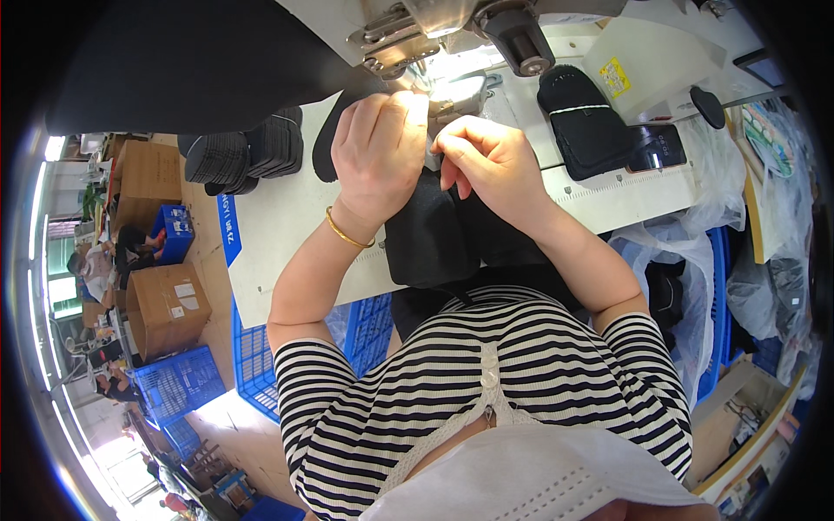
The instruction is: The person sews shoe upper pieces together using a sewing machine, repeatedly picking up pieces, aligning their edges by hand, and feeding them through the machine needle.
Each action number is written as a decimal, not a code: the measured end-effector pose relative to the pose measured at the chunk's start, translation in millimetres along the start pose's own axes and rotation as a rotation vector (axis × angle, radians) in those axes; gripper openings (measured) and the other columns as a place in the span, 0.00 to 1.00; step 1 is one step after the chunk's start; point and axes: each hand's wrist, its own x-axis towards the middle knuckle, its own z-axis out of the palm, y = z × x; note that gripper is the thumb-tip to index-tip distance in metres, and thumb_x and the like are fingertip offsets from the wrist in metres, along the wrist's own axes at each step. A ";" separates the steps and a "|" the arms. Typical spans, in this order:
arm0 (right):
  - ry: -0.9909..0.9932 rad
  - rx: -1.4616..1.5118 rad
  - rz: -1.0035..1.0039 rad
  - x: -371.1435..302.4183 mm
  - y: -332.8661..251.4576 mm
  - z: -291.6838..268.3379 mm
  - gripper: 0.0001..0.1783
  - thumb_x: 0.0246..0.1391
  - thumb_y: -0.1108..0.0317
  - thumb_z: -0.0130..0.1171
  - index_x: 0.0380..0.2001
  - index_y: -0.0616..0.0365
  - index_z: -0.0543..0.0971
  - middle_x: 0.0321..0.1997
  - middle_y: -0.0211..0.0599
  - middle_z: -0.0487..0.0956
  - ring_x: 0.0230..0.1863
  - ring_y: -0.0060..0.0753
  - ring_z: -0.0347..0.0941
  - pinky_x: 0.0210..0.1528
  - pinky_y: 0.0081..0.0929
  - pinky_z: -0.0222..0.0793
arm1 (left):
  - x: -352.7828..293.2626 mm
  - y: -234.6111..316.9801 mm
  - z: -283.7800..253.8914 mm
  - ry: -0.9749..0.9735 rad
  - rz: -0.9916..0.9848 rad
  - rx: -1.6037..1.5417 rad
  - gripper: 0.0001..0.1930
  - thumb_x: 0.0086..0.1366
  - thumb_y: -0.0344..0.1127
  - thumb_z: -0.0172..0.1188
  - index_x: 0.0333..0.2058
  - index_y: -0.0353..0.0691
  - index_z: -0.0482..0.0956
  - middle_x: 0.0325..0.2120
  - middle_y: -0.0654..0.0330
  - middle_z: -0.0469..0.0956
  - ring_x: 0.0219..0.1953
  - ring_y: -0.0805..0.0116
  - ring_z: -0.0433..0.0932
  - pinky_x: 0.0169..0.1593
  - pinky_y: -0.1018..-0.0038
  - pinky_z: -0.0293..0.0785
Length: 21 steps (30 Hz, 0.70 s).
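Both my hands are raised at the sewing machine (395, 48), just below its lit needle area. My left hand (378, 152), with a gold bangle at the wrist, is closed, and its fingertips are turned away from view. Close beside it my right hand (493, 165) is closed in a pinch; anything between its fingertips is too small or hidden to make out. A curved black fabric piece (325, 143) lies beside and partly behind my left hand. Below the hands, a padded black piece (432, 234) hangs over the near edge of the white worktable (287, 256).
Stacks of black pieces (228, 156) stand at the table's left. On the right are a tied black bundle (584, 122) and a phone (656, 148). Blue crates (369, 330), plastic bags (678, 252) and cardboard boxes (169, 308) surround the table. Other people (95, 269) sit far left.
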 end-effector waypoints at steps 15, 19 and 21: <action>0.000 0.028 0.008 -0.9 11.1 2.8 0.11 0.62 0.67 0.54 0.29 0.60 0.80 0.19 0.30 0.80 0.17 0.16 0.71 0.22 0.17 0.66 | 11.7 19.0 -2.4 -0.087 -0.142 0.079 0.11 0.39 0.28 0.59 0.27 0.36 0.75 0.26 0.60 0.69 0.29 0.64 0.70 0.31 0.70 0.70; -0.001 0.034 0.015 -2.4 12.7 2.3 0.11 0.62 0.67 0.54 0.29 0.60 0.80 0.19 0.30 0.80 0.18 0.16 0.71 0.22 0.17 0.67 | 10.1 18.6 -2.7 -0.118 -0.154 0.090 0.11 0.42 0.28 0.60 0.29 0.36 0.76 0.28 0.60 0.71 0.31 0.64 0.71 0.33 0.70 0.70; -0.037 0.019 0.051 -4.0 8.5 -1.6 0.10 0.64 0.68 0.53 0.32 0.61 0.80 0.22 0.30 0.80 0.21 0.15 0.73 0.24 0.15 0.67 | 3.1 16.8 -2.3 -0.103 -0.169 0.056 0.15 0.46 0.27 0.61 0.36 0.35 0.78 0.34 0.59 0.75 0.37 0.63 0.75 0.39 0.69 0.73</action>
